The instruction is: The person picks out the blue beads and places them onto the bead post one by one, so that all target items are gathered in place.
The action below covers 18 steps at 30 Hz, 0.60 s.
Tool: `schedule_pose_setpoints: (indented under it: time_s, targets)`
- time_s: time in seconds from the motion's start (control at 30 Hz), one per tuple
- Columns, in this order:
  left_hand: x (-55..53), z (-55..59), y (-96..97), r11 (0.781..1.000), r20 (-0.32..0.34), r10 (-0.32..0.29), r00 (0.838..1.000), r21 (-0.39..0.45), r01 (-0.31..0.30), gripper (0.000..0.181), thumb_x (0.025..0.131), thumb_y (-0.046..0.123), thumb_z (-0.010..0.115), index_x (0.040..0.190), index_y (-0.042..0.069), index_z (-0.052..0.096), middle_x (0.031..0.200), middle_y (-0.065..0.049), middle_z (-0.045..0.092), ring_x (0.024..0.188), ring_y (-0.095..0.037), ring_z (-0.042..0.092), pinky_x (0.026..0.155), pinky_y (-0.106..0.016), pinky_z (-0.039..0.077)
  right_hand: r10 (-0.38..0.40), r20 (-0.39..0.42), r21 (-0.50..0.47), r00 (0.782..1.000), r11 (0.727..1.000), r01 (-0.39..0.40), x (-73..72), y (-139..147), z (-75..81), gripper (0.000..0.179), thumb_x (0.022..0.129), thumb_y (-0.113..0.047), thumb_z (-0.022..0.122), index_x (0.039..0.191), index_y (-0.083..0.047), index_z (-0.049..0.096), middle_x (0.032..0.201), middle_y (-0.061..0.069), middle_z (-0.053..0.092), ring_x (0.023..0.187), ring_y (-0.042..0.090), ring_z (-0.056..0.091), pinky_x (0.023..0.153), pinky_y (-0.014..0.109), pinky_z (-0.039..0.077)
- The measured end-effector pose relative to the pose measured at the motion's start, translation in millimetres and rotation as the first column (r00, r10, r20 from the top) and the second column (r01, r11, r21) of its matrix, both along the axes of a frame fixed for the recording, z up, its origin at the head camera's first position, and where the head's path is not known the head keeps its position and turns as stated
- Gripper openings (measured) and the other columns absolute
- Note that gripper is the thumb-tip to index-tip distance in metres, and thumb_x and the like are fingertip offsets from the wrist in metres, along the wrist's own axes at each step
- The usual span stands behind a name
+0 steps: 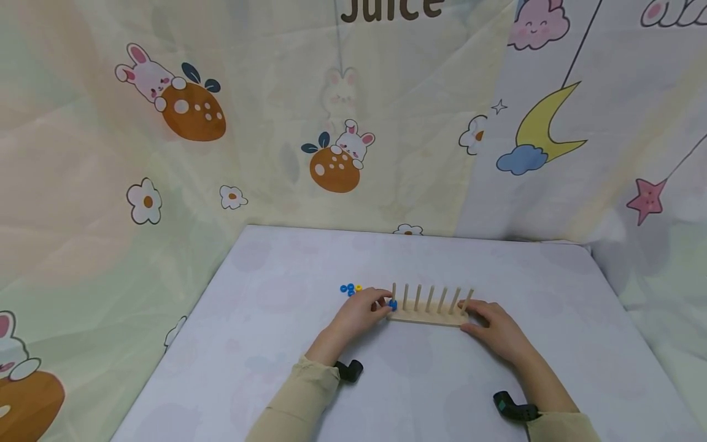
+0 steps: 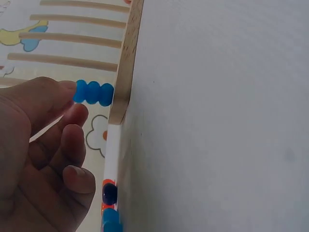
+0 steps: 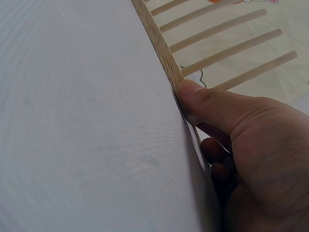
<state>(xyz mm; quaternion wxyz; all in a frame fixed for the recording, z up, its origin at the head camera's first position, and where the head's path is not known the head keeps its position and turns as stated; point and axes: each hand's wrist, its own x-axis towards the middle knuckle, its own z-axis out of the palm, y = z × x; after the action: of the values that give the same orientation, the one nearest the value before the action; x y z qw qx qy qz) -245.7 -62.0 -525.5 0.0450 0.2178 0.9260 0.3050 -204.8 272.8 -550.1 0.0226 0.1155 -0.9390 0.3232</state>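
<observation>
A wooden peg board [image 1: 425,317] with a row of several upright pegs stands on the table. Three blue beads [image 2: 93,92] are stacked on its leftmost peg, the lowest at the base. My left hand [image 1: 360,312] is at that peg, thumb and forefinger pinching the top blue bead; its other fingers are loosely curled. At the opposite end, my right hand [image 1: 499,330] grips the board, with its thumb [image 3: 190,89] on the front edge of the base. The other pegs in view hold no beads.
Loose blue beads [image 1: 343,288] and a yellow bead [image 1: 358,287] lie just beyond my left hand. Red and dark beads [image 2: 110,193] also show in the left wrist view. A printed cloth [image 1: 265,123] hangs behind the white table [image 1: 420,380].
</observation>
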Motion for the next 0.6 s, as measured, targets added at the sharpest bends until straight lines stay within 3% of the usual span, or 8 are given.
schedule_pose_setpoints:
  time_s: [0.3, 0.6]
  targets:
    - [2.9, -3.2, -35.4, 0.996, -0.024, 0.080, 0.997, 0.053, -0.079, 0.028, 0.096, 0.034, 0.064, 0.122, 0.022, 0.068, 0.094, 0.012, 0.062, 0.080, -0.005, 0.052, 0.070, -0.021, 0.046, -0.009, 0.017, 0.003, 1.000, 1.000, 0.009, -0.9, 0, -0.3, 0.045, 0.088, -0.032, 0.074, 0.129, -0.015, 0.063, 0.139, 0.014, 0.058, 0.125, 0.038, 0.049, 0.103, 0.061, 0.036]
    - [0.5, -9.6, -68.5, 0.978, 0.059, 0.197, 0.979, 0.060, -0.201, 0.027, 0.094, 0.032, 0.068, 0.118, 0.022, 0.070, 0.093, 0.008, 0.060, 0.083, -0.011, 0.055, 0.072, -0.026, 0.049, -0.016, 0.020, 0.005, 1.000, 1.000, 0.016, -0.9, 0, -1.3, 0.046, 0.088, -0.035, 0.073, 0.129, -0.016, 0.063, 0.140, 0.012, 0.058, 0.125, 0.037, 0.049, 0.103, 0.061, 0.036]
